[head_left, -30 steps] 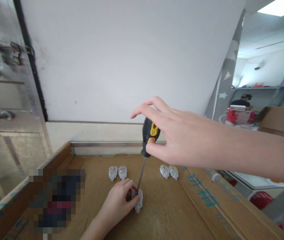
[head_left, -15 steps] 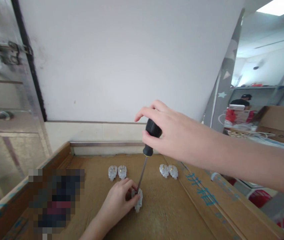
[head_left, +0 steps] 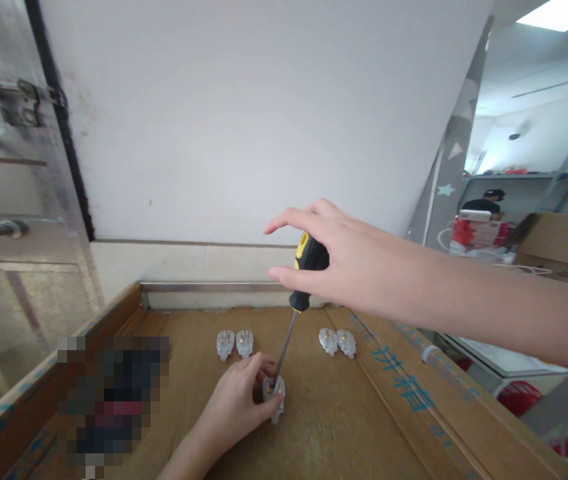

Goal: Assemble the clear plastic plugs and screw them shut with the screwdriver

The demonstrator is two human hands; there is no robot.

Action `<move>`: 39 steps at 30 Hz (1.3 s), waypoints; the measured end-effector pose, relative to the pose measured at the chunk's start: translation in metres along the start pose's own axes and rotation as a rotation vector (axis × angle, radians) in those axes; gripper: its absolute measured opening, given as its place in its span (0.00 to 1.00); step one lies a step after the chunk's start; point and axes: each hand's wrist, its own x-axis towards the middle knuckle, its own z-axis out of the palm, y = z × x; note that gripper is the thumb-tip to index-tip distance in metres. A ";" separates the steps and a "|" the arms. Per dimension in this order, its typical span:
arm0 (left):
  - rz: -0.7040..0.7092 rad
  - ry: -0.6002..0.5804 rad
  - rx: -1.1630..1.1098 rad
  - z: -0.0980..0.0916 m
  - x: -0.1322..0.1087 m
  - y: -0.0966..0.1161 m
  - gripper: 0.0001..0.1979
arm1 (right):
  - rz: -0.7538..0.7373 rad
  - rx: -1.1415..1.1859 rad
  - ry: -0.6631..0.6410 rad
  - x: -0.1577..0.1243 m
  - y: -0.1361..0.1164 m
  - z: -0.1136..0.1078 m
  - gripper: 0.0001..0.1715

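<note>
A screwdriver (head_left: 300, 298) with a black and yellow handle slants down to a clear plastic plug (head_left: 276, 415) on the cardboard. My right hand (head_left: 327, 250) is at the handle, which sits against the palm side; the thumb and index finger stretch out away from it. The other fingers are partly hidden. With its thumb on the plug's front and fingers behind, my left hand (head_left: 238, 395) holds the plug down. The shaft's tip meets the plug's upper part, beside my left fingertips.
Two clear plugs (head_left: 235, 343) lie behind my left hand, and another pair of plugs (head_left: 338, 342) farther right. A cardboard sheet (head_left: 334, 427) with raised sides covers the surface. A blurred-out dark item (head_left: 119, 400) lies left. A person (head_left: 484, 205) is in the right background.
My right thumb and index finger have spread off the screwdriver handle. The handle has turned, so its yellow part now shows. My left hand stays at the plug.
</note>
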 end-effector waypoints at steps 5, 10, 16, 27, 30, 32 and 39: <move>-0.006 -0.002 0.020 0.001 0.000 -0.001 0.14 | -0.022 0.067 0.032 -0.003 -0.002 0.003 0.25; -0.002 -0.001 0.019 0.002 0.000 -0.002 0.15 | -0.060 0.165 0.011 -0.005 -0.004 0.003 0.23; -0.014 -0.005 0.018 0.002 0.001 -0.004 0.17 | -0.059 0.148 0.052 -0.005 -0.004 0.001 0.22; 0.073 0.102 0.063 -0.003 0.000 0.001 0.06 | -0.026 0.062 0.185 -0.001 0.000 -0.006 0.20; 0.062 0.136 0.057 -0.004 0.002 -0.001 0.05 | -0.022 0.031 0.230 0.001 0.000 -0.012 0.21; 0.045 0.159 0.033 -0.004 0.003 -0.005 0.06 | -0.033 0.016 0.264 0.002 0.001 -0.015 0.21; -0.064 0.145 0.090 -0.004 0.003 -0.011 0.09 | -0.151 -0.148 0.469 -0.014 0.013 -0.008 0.17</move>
